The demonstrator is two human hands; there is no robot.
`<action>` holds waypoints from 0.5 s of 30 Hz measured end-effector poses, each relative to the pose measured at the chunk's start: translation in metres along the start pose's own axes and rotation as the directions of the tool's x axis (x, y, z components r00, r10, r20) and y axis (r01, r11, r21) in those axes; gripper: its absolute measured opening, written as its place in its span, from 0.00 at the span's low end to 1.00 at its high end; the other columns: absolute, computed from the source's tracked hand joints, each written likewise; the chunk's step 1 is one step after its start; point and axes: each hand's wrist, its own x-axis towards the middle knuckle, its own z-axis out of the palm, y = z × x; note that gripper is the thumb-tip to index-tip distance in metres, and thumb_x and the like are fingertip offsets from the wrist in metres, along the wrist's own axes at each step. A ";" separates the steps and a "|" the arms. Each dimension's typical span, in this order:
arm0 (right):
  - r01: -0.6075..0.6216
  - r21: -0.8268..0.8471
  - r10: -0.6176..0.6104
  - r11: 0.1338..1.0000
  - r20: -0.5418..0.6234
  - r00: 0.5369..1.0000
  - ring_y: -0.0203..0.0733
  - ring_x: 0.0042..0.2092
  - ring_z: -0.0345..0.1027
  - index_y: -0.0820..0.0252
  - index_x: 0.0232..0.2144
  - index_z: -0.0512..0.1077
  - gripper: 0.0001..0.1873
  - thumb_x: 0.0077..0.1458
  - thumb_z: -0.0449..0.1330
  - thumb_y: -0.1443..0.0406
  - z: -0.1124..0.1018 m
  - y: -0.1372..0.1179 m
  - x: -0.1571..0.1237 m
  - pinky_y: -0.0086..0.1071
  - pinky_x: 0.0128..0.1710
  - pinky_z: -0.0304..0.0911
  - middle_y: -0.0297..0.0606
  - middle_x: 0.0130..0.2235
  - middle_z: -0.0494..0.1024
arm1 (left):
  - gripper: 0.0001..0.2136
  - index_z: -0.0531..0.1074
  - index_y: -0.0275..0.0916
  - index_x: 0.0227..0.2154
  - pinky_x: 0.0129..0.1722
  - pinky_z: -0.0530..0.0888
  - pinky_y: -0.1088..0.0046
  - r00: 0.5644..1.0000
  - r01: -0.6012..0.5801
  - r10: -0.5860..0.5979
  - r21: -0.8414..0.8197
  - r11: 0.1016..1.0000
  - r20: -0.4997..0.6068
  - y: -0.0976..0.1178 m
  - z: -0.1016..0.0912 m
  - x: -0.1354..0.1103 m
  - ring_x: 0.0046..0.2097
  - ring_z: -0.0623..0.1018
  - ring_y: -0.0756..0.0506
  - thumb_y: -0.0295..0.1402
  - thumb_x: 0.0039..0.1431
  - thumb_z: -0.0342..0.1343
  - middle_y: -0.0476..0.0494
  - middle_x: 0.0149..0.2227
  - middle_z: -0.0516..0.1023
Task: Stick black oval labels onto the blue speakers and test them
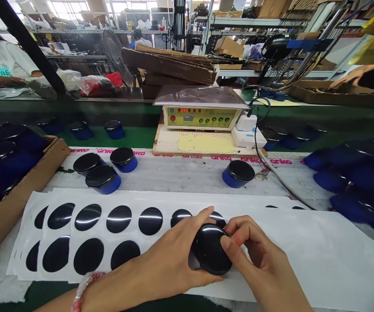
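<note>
My left hand (170, 255) and my right hand (255, 255) both grip a round glossy black-topped piece (211, 249) held over a white backing sheet (320, 251). The left fingers wrap its left side, and the right fingers pinch its right edge. Left of it, the sheet carries several glossy black round stickers (118, 219) in two rows. Beyond the sheet stand blue round pieces with black tops: three at the left (104, 177) and one to the right (238, 173).
A cardboard box (21, 190) of blue pieces sits at the left, and more blue pieces pile up at the right (352, 177). A yellow-green control unit (201, 117) with a cable stands behind. Other people work at the far left and far right.
</note>
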 end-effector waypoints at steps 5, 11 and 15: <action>-0.194 -0.329 0.116 0.924 -0.241 0.964 0.41 0.27 0.67 0.52 0.28 0.69 0.18 0.51 0.56 0.46 -0.048 -0.001 0.007 0.30 0.26 0.61 0.31 0.24 0.73 | 0.35 0.46 0.46 0.64 0.56 0.68 0.64 0.969 -0.241 0.245 0.296 0.924 0.024 -0.002 -0.002 -0.001 0.57 0.67 0.42 0.38 0.58 0.58 0.40 0.58 0.64; 0.172 -0.430 -0.104 0.886 0.179 0.978 0.41 0.32 0.71 0.52 0.41 0.67 0.13 0.60 0.52 0.53 -0.058 0.000 0.027 0.31 0.28 0.65 0.34 0.33 0.76 | 0.24 0.58 0.54 0.59 0.48 0.75 0.64 0.936 -0.349 0.313 0.539 0.767 0.160 0.013 -0.003 -0.005 0.54 0.70 0.39 0.38 0.60 0.54 0.39 0.57 0.63; 0.464 -0.362 -0.155 0.808 0.630 0.761 0.43 0.48 0.68 0.52 0.51 0.64 0.15 0.63 0.48 0.66 -0.042 -0.001 0.047 0.37 0.47 0.64 0.39 0.49 0.72 | 0.25 0.56 0.56 0.60 0.50 0.73 0.69 0.975 -0.150 0.220 0.619 0.771 -0.037 0.013 -0.053 0.014 0.53 0.72 0.43 0.40 0.60 0.53 0.46 0.54 0.65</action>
